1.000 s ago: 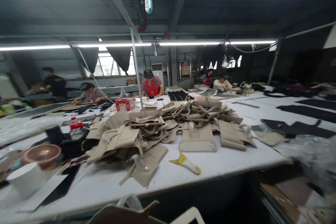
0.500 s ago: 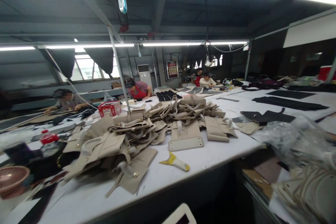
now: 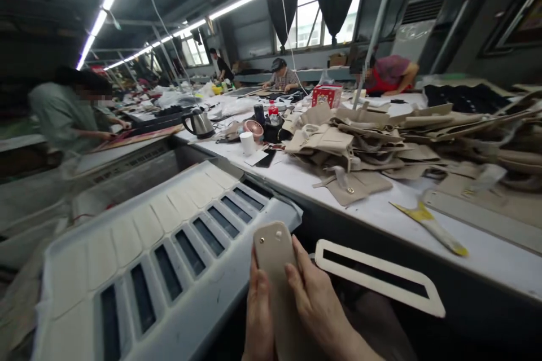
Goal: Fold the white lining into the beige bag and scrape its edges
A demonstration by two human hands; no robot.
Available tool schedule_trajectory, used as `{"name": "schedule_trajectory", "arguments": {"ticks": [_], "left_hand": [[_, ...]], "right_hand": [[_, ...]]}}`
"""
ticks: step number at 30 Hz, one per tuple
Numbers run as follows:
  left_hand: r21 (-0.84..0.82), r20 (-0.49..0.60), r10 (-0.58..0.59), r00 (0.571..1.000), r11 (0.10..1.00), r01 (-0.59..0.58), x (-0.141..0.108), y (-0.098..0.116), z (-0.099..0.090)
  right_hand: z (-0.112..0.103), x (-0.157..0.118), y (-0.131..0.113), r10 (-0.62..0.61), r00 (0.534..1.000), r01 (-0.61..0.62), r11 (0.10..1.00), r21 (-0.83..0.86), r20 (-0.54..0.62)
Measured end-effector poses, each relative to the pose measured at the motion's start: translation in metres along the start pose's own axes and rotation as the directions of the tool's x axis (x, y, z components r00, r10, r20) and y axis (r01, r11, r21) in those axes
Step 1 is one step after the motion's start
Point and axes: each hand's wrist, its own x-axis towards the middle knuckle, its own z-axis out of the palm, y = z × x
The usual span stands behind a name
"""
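Head view: one long white table (image 3: 296,186) runs from the near right to the far side. Near left, one pale rack (image 3: 203,282) with eight dark slots in a row; pale flat pieces (image 3: 133,231) lined up along its left side, edges too merged to count. On the table, right, one heap of beige bag parts (image 3: 406,135), overlapping, no sure count. At least four people: one far left in a pale green top (image 3: 63,113), three on the far side.

Two bare hands, near middle. Left hand (image 3: 259,313): partly closed, gripping the left edge of one taupe strip (image 3: 275,282), fingers extended along it. Right hand (image 3: 315,287): partly closed on the strip's right edge, thumb over its face. Strip sits between them, rounded end up and away, two small fittings near that end.

One cream frame (image 3: 406,287) with a single long dark opening, just right of the right hand; contact can't be told. One flat grey-beige piece (image 3: 486,223) on the table, near right. One yellow-and-white tool (image 3: 436,231) left of it.

Smaller, on the table beyond the rack: one red box (image 3: 326,97), one metal kettle (image 3: 201,124), one pink fan (image 3: 253,131), one white cup (image 3: 247,144), one red-capped bottle (image 3: 273,113).
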Motion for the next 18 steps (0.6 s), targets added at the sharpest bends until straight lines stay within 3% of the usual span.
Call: {"name": "schedule_trajectory", "arguments": {"ticks": [4, 8, 13, 18], "left_hand": [[0.130, -0.063, -0.010, 0.998, 0.991, 0.018, -0.001, 0.002, 0.010], [0.210, -0.115, 0.022, 0.993, 0.978, 0.003, -0.004, 0.004, 0.018], [0.215, -0.124, 0.041, 0.991, 0.977, -0.013, -0.013, -0.003, 0.022], [0.146, -0.031, 0.062, 0.998, 0.988, -0.057, -0.016, -0.003, 0.026]], "right_hand": [[0.003, -0.002, -0.010, -0.005, 0.996, -0.012, 0.982, -0.186, -0.092], [0.000, 0.001, -0.011, -0.012, 0.981, -0.040, 0.964, -0.263, -0.193], [-0.007, -0.004, -0.002, -0.068, 0.969, 0.023, 0.983, -0.184, -0.239], [-0.011, -0.011, 0.012, -0.064, 0.964, 0.053, 0.997, -0.048, -0.258]]}}
